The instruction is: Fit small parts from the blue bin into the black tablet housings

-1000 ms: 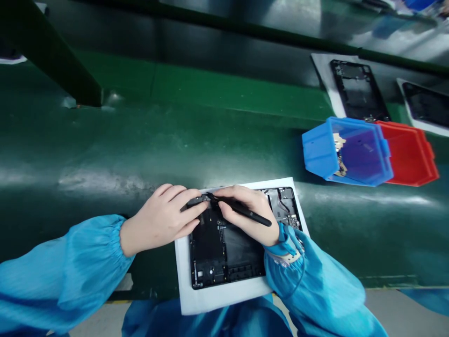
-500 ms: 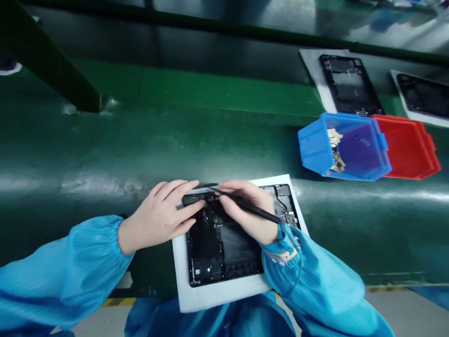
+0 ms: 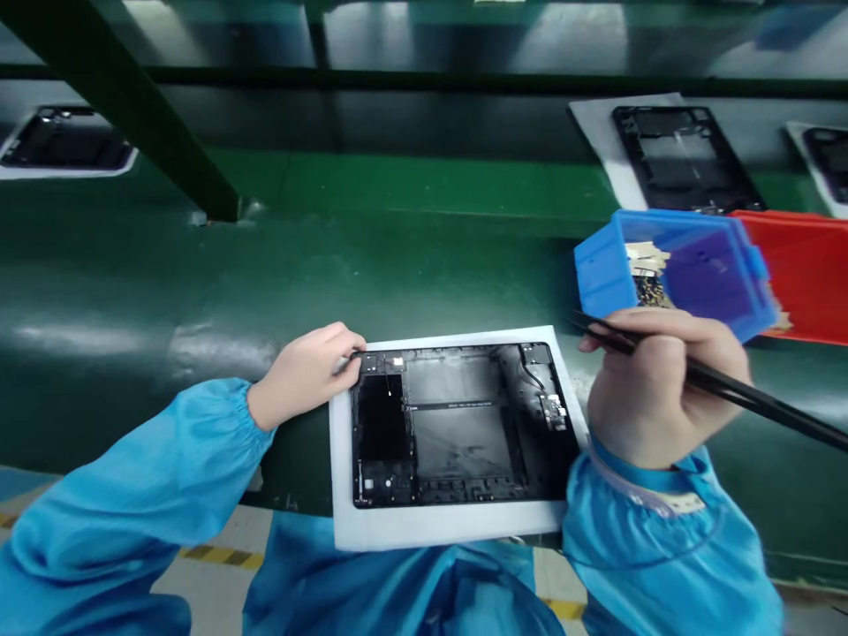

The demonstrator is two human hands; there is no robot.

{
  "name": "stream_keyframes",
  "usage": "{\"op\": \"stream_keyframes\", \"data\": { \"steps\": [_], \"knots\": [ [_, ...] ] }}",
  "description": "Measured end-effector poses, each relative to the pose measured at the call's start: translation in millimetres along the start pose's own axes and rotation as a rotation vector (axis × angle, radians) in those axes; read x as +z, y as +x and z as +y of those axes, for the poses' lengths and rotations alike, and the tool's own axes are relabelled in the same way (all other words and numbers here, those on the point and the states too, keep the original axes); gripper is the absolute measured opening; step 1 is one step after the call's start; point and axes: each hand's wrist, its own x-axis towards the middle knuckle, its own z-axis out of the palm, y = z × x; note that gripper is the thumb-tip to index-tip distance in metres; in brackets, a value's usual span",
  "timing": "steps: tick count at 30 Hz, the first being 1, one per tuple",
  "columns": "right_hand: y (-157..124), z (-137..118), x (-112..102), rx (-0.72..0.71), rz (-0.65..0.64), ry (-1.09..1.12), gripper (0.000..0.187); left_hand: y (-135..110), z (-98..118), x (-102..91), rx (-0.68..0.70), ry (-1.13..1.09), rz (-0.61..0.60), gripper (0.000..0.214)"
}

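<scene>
A black tablet housing (image 3: 464,442) with its inside facing up lies on a white foam sheet (image 3: 450,528) at the bench's near edge. At the housing's upper left corner, the fingers of my left hand (image 3: 314,371) are closed, with thumb and forefinger pinching the corner. My right hand (image 3: 662,389) has left the housing and grips black tweezers (image 3: 722,384) in front of the blue bin (image 3: 600,269). The tweezers' tips point left and look slightly apart, with nothing visible between them. Small metallic parts (image 3: 649,269) lie inside the blue bin.
A red bin (image 3: 812,274) stands against the blue one. Behind them, another tablet housing (image 3: 689,159) rests on a white sheet, with one more (image 3: 831,159) at the right edge. A further housing (image 3: 66,141) lies far left, beside a slanting green post (image 3: 146,115).
My right hand has moved right with the tweezers, from over the housing to the blue bin. My left hand's spread fingers have drawn back and closed at the corner. The view has shifted left.
</scene>
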Motion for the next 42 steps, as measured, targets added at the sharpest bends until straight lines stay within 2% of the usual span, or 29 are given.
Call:
{"op": "stream_keyframes", "data": {
  "steps": [7, 11, 15, 17, 20, 23, 28, 33, 38, 42],
  "knots": [
    [-0.9, 10.5, -7.5, 0.022, -0.252, -0.154, 0.012, -6.8, 3.5, -1.7, 0.025, -0.018, 0.012, 0.019],
    [-0.4, 14.9, -8.8, -0.027, -0.283, -0.199, 0.011, 0.9, 3.6, -5.5, 0.007, -0.030, 0.016, 0.021],
    [3.1, 22.4, -13.3, -0.118, -0.313, -0.276, 0.010, 22.5, 10.3, -10.6, 0.008, -0.069, 0.007, 0.029],
    [5.2, 26.6, -17.3, -0.140, -0.316, -0.287, 0.010, 35.3, 16.9, -12.5, -0.026, -0.095, -0.068, 0.034],
    [8.0, 33.0, -26.4, -0.157, -0.304, -0.277, 0.011, 53.2, 29.0, -13.8, -0.080, -0.129, -0.271, 0.034],
    [11.3, 37.9, -40.0, -0.190, -0.320, -0.261, 0.011, 66.4, 40.7, -12.1, -0.070, -0.103, -0.390, 0.025],
    [18.5, 37.5, -74.1, -0.334, -0.410, -0.217, 0.014, 66.6, 58.1, -3.6, 0.130, 0.077, -0.256, 0.024],
    [12.1, 36.4, -100.4, -0.364, -0.415, -0.141, 0.017, 56.0, 69.4, 9.7, 0.008, 0.156, -0.326, 0.018],
    [-0.7, 39.8, -104.3, -0.336, -0.526, 0.009, 0.023, 58.3, 73.8, 12.6, -0.046, 0.083, -0.328, 0.018],
    [-3.7, 44.5, -108.9, -0.246, -0.493, 0.023, 0.019, 56.2, 77.6, 19.2, -0.045, 0.018, -0.297, 0.020]
  ]
}}
